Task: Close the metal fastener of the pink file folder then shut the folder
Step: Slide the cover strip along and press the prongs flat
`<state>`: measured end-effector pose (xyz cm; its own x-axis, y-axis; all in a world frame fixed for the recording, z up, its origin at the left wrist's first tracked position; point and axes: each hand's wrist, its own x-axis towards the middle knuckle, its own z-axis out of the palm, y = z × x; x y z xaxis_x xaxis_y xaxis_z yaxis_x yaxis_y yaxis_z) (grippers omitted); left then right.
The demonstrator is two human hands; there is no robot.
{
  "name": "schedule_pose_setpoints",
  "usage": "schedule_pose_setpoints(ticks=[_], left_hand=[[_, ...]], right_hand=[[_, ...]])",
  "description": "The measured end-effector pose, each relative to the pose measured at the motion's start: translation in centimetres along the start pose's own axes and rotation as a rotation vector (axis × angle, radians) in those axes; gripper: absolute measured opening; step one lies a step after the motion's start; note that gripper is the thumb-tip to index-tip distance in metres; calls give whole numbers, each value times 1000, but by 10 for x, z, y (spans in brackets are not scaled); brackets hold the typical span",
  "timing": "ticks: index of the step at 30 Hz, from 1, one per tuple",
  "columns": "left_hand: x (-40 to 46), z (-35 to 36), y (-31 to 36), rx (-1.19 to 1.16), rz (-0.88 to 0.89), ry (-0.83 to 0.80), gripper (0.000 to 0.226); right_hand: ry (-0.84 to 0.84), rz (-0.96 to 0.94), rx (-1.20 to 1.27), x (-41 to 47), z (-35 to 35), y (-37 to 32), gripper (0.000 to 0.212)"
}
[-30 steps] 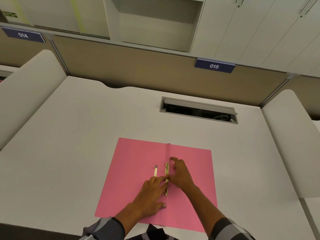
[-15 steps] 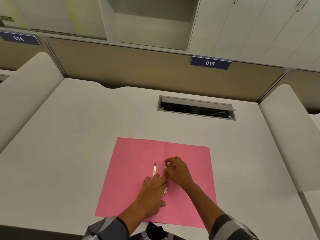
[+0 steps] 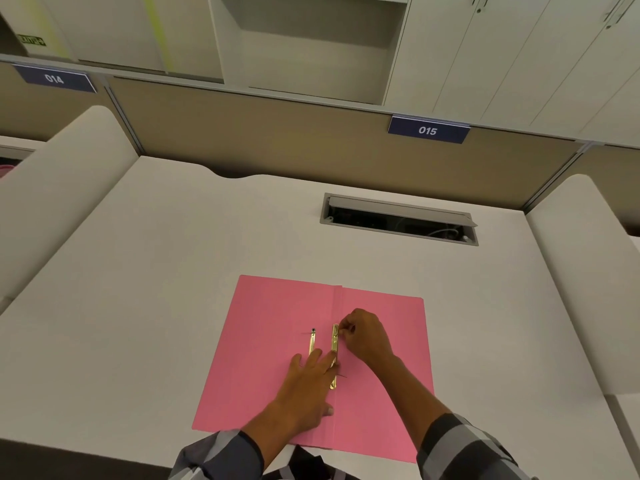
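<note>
Pink paper file folder lying open on pale desk: left hand is pressing flat, right hand pinching gold metal fastener; prong still needs securing before shutting the cover.

The pink file folder lies open and flat on the worktop, both covers spread either side of a vertical centre crease. The metal fastener is a gold strip lying along the crease, right of centre. A second narrow gold prong lies parallel just to its left, on the left cover.
</note>
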<state>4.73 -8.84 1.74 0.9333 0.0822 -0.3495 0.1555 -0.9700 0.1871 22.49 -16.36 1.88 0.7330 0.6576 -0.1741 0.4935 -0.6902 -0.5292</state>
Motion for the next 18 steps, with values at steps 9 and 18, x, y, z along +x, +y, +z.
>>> schedule_pose_setpoints(ticks=[9, 18], left_hand=[[1, -3, 0, 13, -3, -4, 83], [2, -3, 0, 8, -11, -31, 87]], right_hand=[[-29, -22, -63, 10, 0, -8, 10], [-89, -142, -153, 19, -2, -11, 13]])
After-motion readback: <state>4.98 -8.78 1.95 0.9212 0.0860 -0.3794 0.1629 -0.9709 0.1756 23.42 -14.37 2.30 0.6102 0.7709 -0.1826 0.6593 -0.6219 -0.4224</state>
